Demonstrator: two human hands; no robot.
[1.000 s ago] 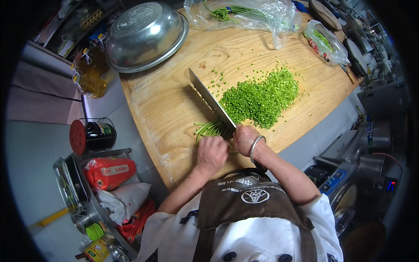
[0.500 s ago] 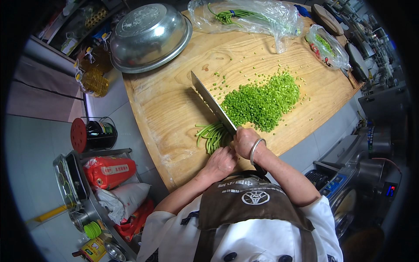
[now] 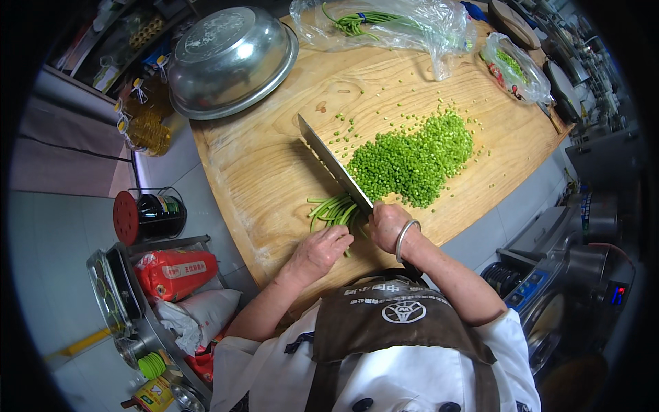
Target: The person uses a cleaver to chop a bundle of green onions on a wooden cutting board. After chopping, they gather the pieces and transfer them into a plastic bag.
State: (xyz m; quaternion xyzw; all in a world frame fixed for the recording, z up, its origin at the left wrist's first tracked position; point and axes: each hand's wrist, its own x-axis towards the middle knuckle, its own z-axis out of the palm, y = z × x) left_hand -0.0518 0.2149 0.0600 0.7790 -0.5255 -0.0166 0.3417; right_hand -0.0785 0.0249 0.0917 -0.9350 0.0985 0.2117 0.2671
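Right hand clamped on a cleaver, left hand pressing thin green stalks beside their finely chopped pile.

Green stalks under a cleaver on a wooden board

We saw the stalk bundle lying flat, the cleaver blade's edge down across it, chopped green bits heaped just beside.

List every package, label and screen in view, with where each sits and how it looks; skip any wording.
Red sack: lower left shelf, bulging, pale label panel.
White sack: under the red one, plain.
Clear plastic bag: board's far edge, green stalks inside.
Small clear bag: far right corner, greens inside.
Oil bottles: left of board, amber.
Blue lit display: machine, right.
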